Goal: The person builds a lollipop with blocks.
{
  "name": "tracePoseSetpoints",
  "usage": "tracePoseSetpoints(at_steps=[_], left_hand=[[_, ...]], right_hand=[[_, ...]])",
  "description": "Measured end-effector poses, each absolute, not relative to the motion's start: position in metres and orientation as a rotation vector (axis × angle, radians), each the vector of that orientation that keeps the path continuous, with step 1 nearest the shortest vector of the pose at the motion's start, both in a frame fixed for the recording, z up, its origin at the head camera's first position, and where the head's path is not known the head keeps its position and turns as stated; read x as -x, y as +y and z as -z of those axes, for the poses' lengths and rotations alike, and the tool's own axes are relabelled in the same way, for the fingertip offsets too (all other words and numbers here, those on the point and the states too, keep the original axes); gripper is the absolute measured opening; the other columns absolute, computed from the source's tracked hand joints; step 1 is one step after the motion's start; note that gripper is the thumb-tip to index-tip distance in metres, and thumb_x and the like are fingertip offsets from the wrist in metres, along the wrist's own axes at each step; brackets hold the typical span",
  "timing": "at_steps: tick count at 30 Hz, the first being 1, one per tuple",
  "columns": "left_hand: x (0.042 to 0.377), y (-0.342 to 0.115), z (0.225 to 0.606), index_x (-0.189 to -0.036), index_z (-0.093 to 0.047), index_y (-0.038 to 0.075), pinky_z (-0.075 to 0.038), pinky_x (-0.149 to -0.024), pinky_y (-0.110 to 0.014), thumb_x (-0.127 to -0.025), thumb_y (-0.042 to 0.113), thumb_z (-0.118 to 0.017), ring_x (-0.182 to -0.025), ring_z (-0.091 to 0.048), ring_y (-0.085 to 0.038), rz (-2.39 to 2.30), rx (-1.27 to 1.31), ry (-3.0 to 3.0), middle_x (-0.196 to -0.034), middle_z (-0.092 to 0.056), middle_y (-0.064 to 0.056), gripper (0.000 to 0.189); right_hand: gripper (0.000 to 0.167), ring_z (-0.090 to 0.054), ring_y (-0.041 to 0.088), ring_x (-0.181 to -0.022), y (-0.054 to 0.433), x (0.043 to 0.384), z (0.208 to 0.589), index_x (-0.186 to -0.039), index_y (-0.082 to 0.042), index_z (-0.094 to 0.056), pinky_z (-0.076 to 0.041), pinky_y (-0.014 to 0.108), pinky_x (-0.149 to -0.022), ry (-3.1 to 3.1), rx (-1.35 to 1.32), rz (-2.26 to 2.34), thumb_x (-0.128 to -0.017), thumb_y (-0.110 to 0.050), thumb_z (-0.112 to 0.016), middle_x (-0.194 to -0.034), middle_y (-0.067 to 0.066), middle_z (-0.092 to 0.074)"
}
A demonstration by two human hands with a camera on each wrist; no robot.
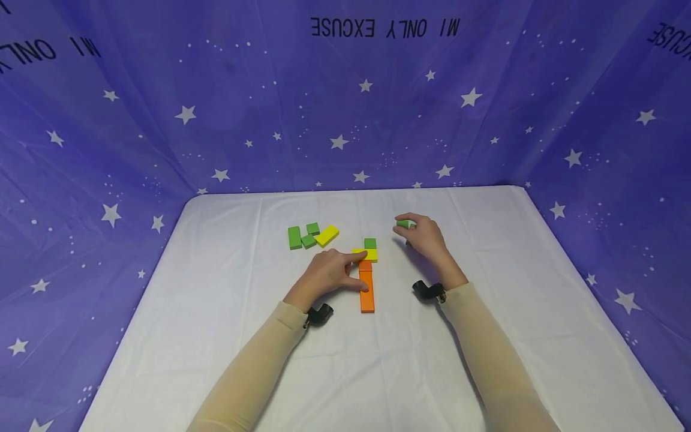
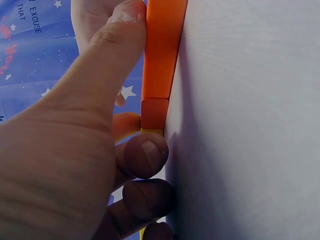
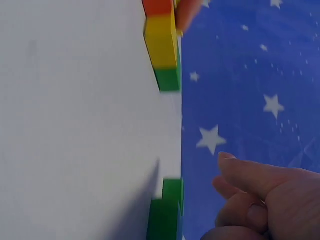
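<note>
In the head view a row of blocks runs away from the person: a long orange block [image 1: 367, 302], a short orange block [image 1: 365, 266], a yellow block [image 1: 371, 257] set crosswise, and a green block [image 1: 369, 243]. My left hand [image 1: 329, 271] lies along the row's left side, its thumb on the long orange block and its index finger stretched over the yellow one. My right hand [image 1: 423, 235] hovers to the right, fingers apart. Close below it are green blocks [image 3: 164, 217], partly hidden by the hand in the head view; its fingertips [image 3: 227, 156] hold nothing in the right wrist view.
Left of the row lie several loose pieces, among them a tall green block [image 1: 294, 237] and a tilted yellow block [image 1: 327, 236]. The white cloth-covered table [image 1: 216, 288] ends at a purple star-patterned curtain [image 1: 291, 102]. Dark wrist cameras sit at both cuffs.
</note>
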State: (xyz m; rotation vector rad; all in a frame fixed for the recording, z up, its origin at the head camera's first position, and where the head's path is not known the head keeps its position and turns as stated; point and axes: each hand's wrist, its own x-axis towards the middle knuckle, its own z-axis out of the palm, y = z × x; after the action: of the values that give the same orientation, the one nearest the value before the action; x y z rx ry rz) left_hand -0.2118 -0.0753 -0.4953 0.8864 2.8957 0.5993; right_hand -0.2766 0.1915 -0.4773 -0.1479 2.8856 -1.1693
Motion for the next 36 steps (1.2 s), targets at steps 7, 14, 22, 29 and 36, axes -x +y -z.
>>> tracePoseSetpoints(at_steps=[7,14,22,29,36], left_hand=[[0.211,-0.075,0.493,-0.138,-0.060,0.030,-0.024,-0.050,-0.028,-0.064,0.072,-0.076,-0.052,-0.036,-0.012,-0.610,-0.882,2.896,-0.061,-0.044,0.005,0.087],[0.210,-0.075,0.492,-0.138,-0.060,0.028,-0.024,-0.051,-0.028,-0.066,0.070,-0.077,-0.053,-0.035,-0.013,-0.627,-0.875,2.879,-0.061,-0.042,0.004,0.085],[0.210,-0.076,0.491,-0.139,-0.060,0.030,-0.024,-0.050,-0.028,-0.065,0.073,-0.076,-0.052,-0.033,-0.011,-0.592,-0.871,2.897,-0.060,-0.042,0.005,0.087],[0.211,-0.076,0.492,-0.138,-0.060,0.030,-0.024,-0.050,-0.028,-0.065,0.073,-0.075,-0.052,-0.034,-0.011,-0.595,-0.870,2.892,-0.060,-0.042,0.006,0.086],[0.212,-0.076,0.493,-0.139,-0.060,0.031,-0.024,-0.050,-0.028,-0.065,0.073,-0.075,-0.052,-0.036,-0.012,-0.601,-0.866,2.884,-0.061,-0.043,0.005,0.086]], right_hand=[[0.043,-0.055,0.023,-0.066,0.212,0.282,0.479,-0.131,-0.015,-0.066,-0.041,0.036,-0.057,2.883,0.083,1.196,-0.092,-0.033,-0.070,-0.088,0.014,-0.071],[0.050,-0.057,0.035,-0.107,0.215,0.285,0.487,-0.137,-0.018,-0.062,-0.044,0.048,-0.084,2.882,0.010,1.037,-0.091,-0.038,-0.069,-0.131,0.018,-0.060],[0.047,-0.059,0.035,-0.099,0.212,0.286,0.490,-0.131,-0.019,-0.066,-0.044,0.045,-0.074,2.935,-0.033,0.972,-0.089,-0.038,-0.070,-0.127,0.018,-0.063],[0.040,-0.059,0.029,-0.085,0.208,0.286,0.491,-0.123,-0.020,-0.071,-0.042,0.039,-0.064,2.987,-0.030,0.925,-0.087,-0.036,-0.073,-0.114,0.014,-0.068],[0.038,-0.055,0.022,-0.066,0.201,0.284,0.487,-0.121,-0.018,-0.072,-0.040,0.034,-0.057,2.967,0.045,0.995,-0.086,-0.034,-0.074,-0.081,0.006,-0.067]])
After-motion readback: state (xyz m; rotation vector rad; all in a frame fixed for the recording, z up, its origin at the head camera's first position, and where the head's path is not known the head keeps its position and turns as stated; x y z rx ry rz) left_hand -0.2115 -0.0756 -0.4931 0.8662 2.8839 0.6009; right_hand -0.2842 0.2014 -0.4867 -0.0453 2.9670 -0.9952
